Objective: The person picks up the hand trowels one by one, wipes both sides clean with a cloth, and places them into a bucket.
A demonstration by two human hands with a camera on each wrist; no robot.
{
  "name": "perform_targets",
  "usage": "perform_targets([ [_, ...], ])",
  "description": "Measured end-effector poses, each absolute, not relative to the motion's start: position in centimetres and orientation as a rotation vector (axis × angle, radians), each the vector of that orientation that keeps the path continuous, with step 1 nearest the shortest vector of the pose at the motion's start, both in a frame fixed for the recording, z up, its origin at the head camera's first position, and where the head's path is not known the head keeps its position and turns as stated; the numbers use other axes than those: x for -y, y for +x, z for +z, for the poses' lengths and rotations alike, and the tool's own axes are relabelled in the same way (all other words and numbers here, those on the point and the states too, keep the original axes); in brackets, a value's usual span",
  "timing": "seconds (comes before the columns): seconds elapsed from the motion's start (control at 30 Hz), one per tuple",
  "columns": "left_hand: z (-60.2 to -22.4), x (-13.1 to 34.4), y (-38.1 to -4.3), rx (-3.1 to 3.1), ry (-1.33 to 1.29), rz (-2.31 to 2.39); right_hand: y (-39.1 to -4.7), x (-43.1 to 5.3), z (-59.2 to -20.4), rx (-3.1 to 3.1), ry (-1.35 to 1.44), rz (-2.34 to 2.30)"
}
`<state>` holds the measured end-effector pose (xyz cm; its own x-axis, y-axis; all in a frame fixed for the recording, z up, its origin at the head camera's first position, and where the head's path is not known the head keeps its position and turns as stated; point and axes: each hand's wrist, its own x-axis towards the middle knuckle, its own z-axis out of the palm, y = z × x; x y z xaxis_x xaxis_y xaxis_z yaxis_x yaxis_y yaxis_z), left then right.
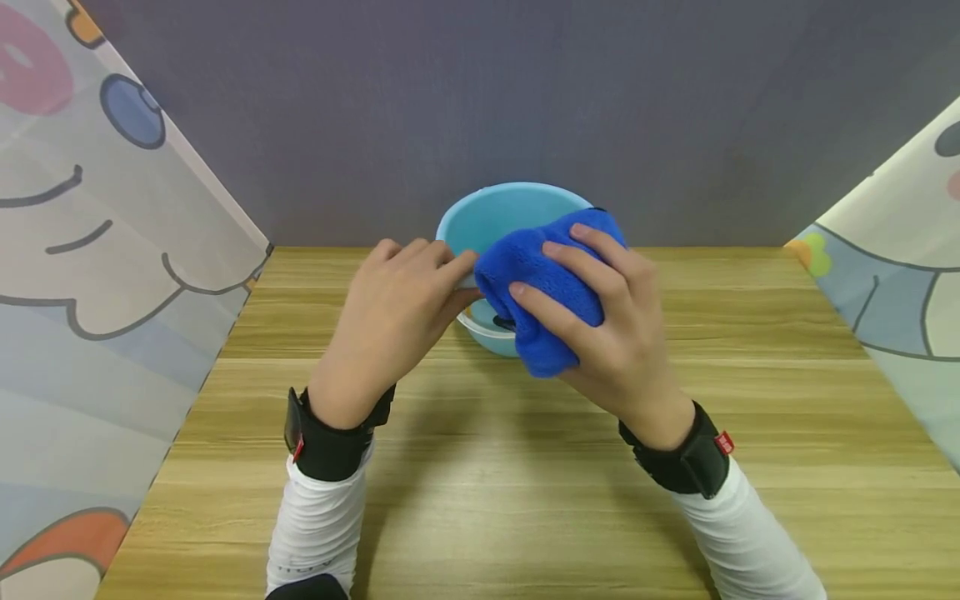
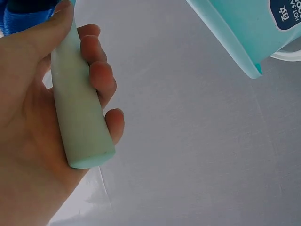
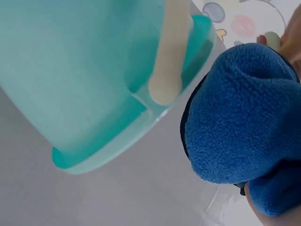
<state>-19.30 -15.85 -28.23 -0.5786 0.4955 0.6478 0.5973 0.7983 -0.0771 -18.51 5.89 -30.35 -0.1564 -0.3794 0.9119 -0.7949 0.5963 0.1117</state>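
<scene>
My left hand [image 1: 405,304] grips a pale green tapered handle [image 2: 82,108], its fingers wrapped round it in the left wrist view. A folded blue towel [image 1: 540,275] covers the handle's far end, so what kind of thing the handle belongs to is hidden. My right hand [image 1: 615,308] holds the towel from the right side, fingers spread and bent over the fluffy cloth. Both hands are raised in front of a light turquoise bucket [image 1: 487,215], and the towel overlaps its rim in the head view.
The bucket has a whitish carrying handle [image 3: 169,61] and a dark printed label [image 2: 284,13]. It stands at the back of a wood-grain table [image 1: 480,500], near a grey wall [image 1: 420,108]. Cartoon-printed panels [image 1: 90,350] flank the table on both sides.
</scene>
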Motion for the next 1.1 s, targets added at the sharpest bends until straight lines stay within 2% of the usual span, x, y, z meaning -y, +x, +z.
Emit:
perform_targets([
  [1.1, -27.89, 15.04, -19.04, 2.207, -0.785, -0.01, -18.68, -5.66, -30.75, 2.07, 0.79, 0.428],
])
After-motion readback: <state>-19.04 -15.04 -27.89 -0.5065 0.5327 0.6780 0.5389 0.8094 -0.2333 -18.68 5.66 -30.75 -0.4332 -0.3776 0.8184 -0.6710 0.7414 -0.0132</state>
